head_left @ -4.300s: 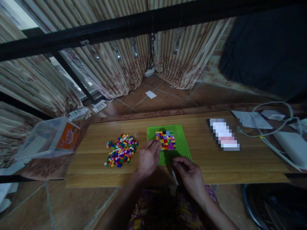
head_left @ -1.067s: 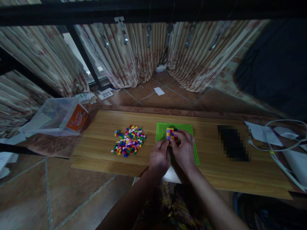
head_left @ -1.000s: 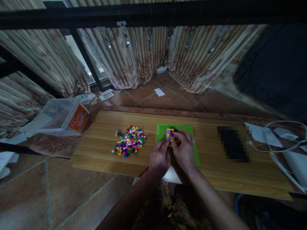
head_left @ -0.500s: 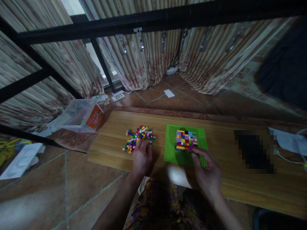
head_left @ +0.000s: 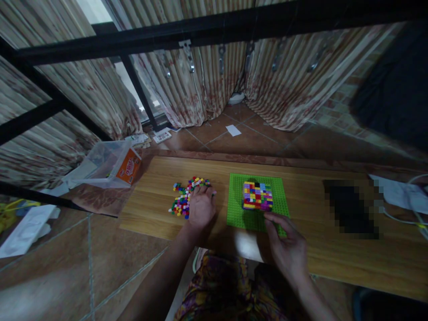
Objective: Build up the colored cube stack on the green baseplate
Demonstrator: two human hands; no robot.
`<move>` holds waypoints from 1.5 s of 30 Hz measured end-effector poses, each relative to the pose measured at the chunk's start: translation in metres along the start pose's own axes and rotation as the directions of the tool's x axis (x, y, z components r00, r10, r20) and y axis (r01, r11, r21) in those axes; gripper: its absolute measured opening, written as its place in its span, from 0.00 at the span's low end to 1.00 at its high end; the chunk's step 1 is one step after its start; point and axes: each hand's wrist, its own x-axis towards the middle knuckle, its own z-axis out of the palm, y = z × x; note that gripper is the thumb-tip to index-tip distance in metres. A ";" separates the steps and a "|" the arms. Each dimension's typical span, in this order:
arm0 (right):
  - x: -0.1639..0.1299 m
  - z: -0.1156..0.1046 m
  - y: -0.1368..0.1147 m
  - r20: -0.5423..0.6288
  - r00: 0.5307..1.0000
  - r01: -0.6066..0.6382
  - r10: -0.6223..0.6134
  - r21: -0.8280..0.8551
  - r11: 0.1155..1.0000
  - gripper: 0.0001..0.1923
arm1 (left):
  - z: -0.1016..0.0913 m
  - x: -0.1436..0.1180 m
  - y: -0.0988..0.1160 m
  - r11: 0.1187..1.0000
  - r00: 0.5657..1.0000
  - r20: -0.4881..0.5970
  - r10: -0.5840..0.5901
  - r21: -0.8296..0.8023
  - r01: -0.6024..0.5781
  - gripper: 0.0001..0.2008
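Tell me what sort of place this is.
Probably a room at home, not a workshop: striped curtains hang to a tiled floor, and a low wooden board serves as a table. The left hand rests on loose toy bricks beside a green baseplate.

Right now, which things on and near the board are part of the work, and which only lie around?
Part of the work: left hand on the loose bricks; green baseplate; brick block; right hand at the baseplate's near edge.

Lying around: plastic box; cables; paper scrap.
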 end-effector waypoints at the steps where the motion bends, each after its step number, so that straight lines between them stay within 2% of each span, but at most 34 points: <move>1: 0.000 0.000 0.001 -0.002 1.000 -0.001 0.001 0.008 1.000 0.12 | 0.000 0.000 0.000 1.000 1.000 0.013 0.006 0.015 -0.006 0.09; 9: -0.002 0.005 0.006 0.027 1.000 0.011 -0.012 0.026 1.000 0.10 | 0.000 0.002 0.000 0.997 0.996 0.074 0.044 0.066 -0.048 0.10; 17: -0.001 0.004 0.002 0.027 0.999 0.042 -0.043 0.040 0.998 0.09 | 0.001 0.002 -0.008 0.998 0.997 -0.046 0.057 -0.034 -0.059 0.08; 22: -0.001 0.005 0.000 0.035 0.997 0.063 -0.064 0.043 0.997 0.09 | 0.003 0.004 -0.016 0.977 0.995 -0.104 0.001 -0.212 -0.023 0.07; 25: -0.001 0.006 0.000 0.043 0.996 0.071 -0.072 0.038 0.997 0.09 | 0.000 0.005 -0.016 0.907 0.988 -0.114 -0.106 -0.418 0.049 0.08; 27: -0.001 0.005 -0.001 0.046 0.996 0.072 -0.074 0.038 0.997 0.09 | -0.005 0.005 -0.012 0.780 0.976 -0.060 -0.209 -0.612 0.130 0.07; 28: -0.001 0.006 -0.003 0.046 0.996 0.074 -0.076 0.040 0.996 0.09 | -0.008 0.004 -0.009 0.675 0.966 -0.008 -0.260 -0.716 0.176 0.07; 29: 0.000 0.006 -0.006 0.046 0.996 0.080 -0.082 0.040 0.996 0.08 | -0.010 0.002 -0.005 0.539 0.951 0.056 -0.304 -0.813 0.220 0.07; 31: 0.002 0.008 -0.014 0.052 0.993 0.102 -0.104 0.041 0.994 0.08 | -0.017 -0.002 0.004 0.194 0.912 0.220 -0.345 -0.935 0.298 0.10; 33: 0.004 0.011 -0.026 0.072 0.988 0.134 -0.138 0.059 0.989 0.08 | -0.022 -0.008 0.015 -0.160 0.866 0.398 -0.303 -0.917 0.366 0.13; 35: 0.006 0.015 -0.040 0.106 0.978 0.170 -0.180 0.096 0.981 0.08 | -0.025 -0.015 0.027 -0.411 0.820 0.539 -0.192 -0.803 0.431 0.14; 36: 0.007 0.017 -0.046 0.126 0.971 0.188 -0.203 0.118 0.975 0.08 | -0.026 -0.019 0.033 -0.485 0.801 0.583 -0.134 -0.744 0.460 0.15; 38: 0.008 0.022 -0.058 0.169 0.954 0.223 -0.247 0.148 0.963 0.09 | -0.026 -0.025 0.044 -0.554 0.778 0.626 -0.061 -0.670 0.495 0.15; 41: 0.007 0.028 -0.068 0.198 0.933 0.275 -0.300 0.145 0.951 0.10 | -0.023 -0.031 0.057 -0.566 0.777 0.629 -0.033 -0.652 0.504 0.15; 45: 0.006 0.030 -0.069 0.149 0.921 0.349 -0.360 0.097 0.932 0.08 | -0.019 -0.036 0.064 -0.564 0.789 0.612 -0.048 -0.669 0.484 0.14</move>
